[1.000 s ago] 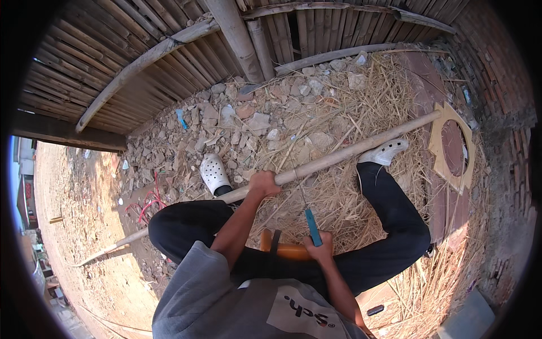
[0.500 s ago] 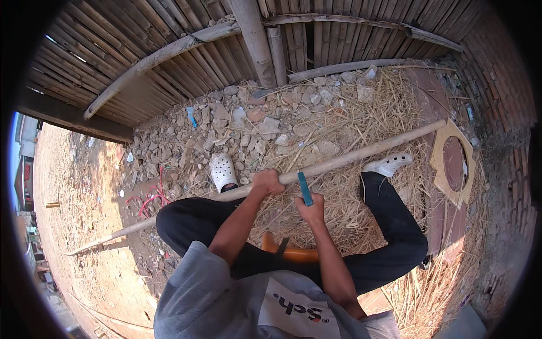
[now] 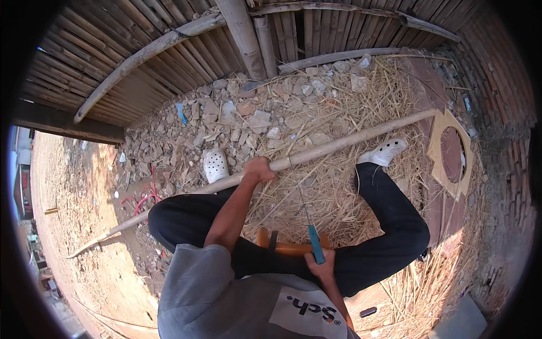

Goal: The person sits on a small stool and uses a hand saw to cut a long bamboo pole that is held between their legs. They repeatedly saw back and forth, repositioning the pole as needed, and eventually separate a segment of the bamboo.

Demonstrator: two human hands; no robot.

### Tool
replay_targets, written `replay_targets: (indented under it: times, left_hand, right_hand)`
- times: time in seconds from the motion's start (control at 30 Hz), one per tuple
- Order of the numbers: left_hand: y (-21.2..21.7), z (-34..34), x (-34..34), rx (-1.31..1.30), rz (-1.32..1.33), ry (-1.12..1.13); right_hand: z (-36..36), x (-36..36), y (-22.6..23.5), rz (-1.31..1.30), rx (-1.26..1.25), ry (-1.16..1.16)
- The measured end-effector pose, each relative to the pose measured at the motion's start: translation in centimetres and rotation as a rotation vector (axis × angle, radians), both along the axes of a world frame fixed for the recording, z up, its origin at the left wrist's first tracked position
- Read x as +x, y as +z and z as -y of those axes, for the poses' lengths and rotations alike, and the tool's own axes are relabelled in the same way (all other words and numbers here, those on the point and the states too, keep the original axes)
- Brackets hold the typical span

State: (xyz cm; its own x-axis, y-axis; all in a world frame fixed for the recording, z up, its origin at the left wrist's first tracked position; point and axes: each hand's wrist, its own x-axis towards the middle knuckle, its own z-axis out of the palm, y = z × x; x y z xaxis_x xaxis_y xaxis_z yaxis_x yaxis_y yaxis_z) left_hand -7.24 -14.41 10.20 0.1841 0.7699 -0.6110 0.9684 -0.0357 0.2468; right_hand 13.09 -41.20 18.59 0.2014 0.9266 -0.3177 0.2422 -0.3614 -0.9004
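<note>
A long pale wooden pole (image 3: 344, 142) slants across in front of me, passing over my left leg. My left hand (image 3: 260, 169) is wrapped round the pole near its middle. In my right hand (image 3: 322, 264), close to my lap, is the teal handle of a hand saw (image 3: 315, 243). The saw's thin blade, seen nearly edge-on, reaches forward to the pole just right of my left hand. Whether its teeth are in a cut is too small to tell. Below the blade, between my legs, lies an orange object (image 3: 289, 248) with a dark band.
A pale board with a round hole (image 3: 437, 148) lies at the pole's right end. Stone rubble (image 3: 220, 121) and straw (image 3: 339, 198) cover the ground. Pink-red cord (image 3: 148, 198) lies left of my knee. A slatted bamboo wall (image 3: 197, 62) stands ahead, a brick wall (image 3: 499, 96) at right.
My right hand has drawn the saw back toward my lap, baring its thin blade. My left hand stays on the pole. The view has shifted slightly.
</note>
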Motion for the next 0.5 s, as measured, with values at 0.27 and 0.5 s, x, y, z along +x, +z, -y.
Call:
replay_targets:
  times: [0.27,0.5]
  left_hand:
    - [-7.2,0.7,6.4,-0.027,0.077,-0.034]
    - [-8.3,0.6,13.7,0.038,0.068,-0.167]
  right_hand:
    - [-7.5,3.5,-7.7,0.045,-0.026,0.016]
    - [-10.6,8.3,-10.1,-0.002,-0.051,-0.089]
